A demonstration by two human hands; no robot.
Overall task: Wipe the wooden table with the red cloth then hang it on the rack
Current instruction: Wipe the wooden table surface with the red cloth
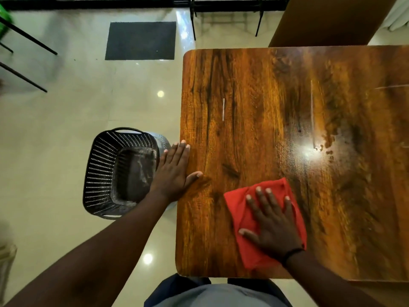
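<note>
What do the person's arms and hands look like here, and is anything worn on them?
Both forearms are bare, with no sleeves in view and no gloves. The right hand has a thin black band around the wrist. The left hand shows no ring, watch or band. Fingernails on both look short and pale.

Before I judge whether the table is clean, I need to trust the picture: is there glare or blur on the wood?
Head view: a bright ceiling-light glare sits on the wooden table beyond the red cloth; the right side smears with motion blur; the wide lens bows the table's edges; the right hand stays fairly sharp.
</note>
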